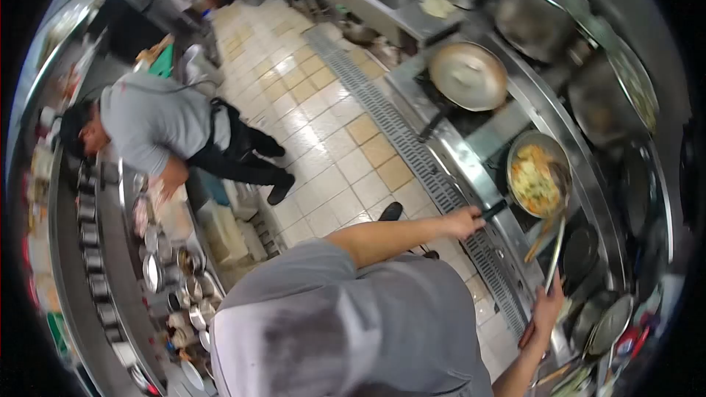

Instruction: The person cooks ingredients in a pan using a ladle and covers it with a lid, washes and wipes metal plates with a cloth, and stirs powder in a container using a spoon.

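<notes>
My left hand (pixel 463 222) is closed around the black handle of a frying pan (pixel 516 148) on the stove. A yellow and orange mix of food with green bits (pixel 535 180) lies in the pan. In my right hand (pixel 546 307) is the long metal handle of a ladle (pixel 557 246). The ladle's bowl rests in the pan at the right side of the food. Close to the ladle's handle, a wooden utensil (pixel 540 241) lies by the pan's near edge.
A second frying pan (pixel 468 77) sits farther along the stove. Large pots (pixel 533 18) stand behind the burners. A co-worker (pixel 158 121) leans over the left counter, across the tiled floor (pixel 323 154). A floor grate (pixel 390 125) runs beside the stove.
</notes>
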Available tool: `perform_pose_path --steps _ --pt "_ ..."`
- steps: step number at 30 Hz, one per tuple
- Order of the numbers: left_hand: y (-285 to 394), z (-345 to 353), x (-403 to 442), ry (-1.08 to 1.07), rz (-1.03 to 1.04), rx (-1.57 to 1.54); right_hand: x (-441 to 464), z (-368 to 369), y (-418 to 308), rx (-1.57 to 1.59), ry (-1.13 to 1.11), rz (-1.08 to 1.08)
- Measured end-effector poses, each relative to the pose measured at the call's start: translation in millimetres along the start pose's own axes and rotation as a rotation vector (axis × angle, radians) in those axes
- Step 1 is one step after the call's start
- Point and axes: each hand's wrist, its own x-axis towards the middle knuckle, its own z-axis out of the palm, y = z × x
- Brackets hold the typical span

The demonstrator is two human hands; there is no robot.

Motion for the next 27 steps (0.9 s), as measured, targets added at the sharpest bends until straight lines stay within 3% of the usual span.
perform_pose_path --steps 1,3,6,8,9,16,21,24,27 --pt "3 -1 -1 -0.065 -0.030 0.005 -6 -12 -71 0.217 -0.086 0.378" --pt "6 -10 -3 -0.053 -0.028 0.016 -18 -8 -28 0.430 -0.104 0.361" --pt "-32 4 27 -0.085 0.149 0.052 -22 -3 -16 0.330 -0.270 0.554" --pt "-29 6 27 -0.128 0.011 -0.057 -7 11 -31 0.019 -0.291 0.513" --pt "-14 10 18 -0.124 -0.035 -0.078 -2 26 -2 -0.015 -0.154 0.181" --pt "11 1 9 -0.161 -0.059 -0.120 4 42 -48 -0.010 0.081 0.139" --pt "19 9 0 -0.141 -0.082 -0.096 56 83 -45 -0.204 0.191 0.416" --pt "18 8 2 -0.164 -0.092 -0.109 42 90 -58 -0.002 0.111 0.260" --pt "10 12 7 -0.124 -0.028 -0.131 29 88 -49 -0.092 0.203 0.230"
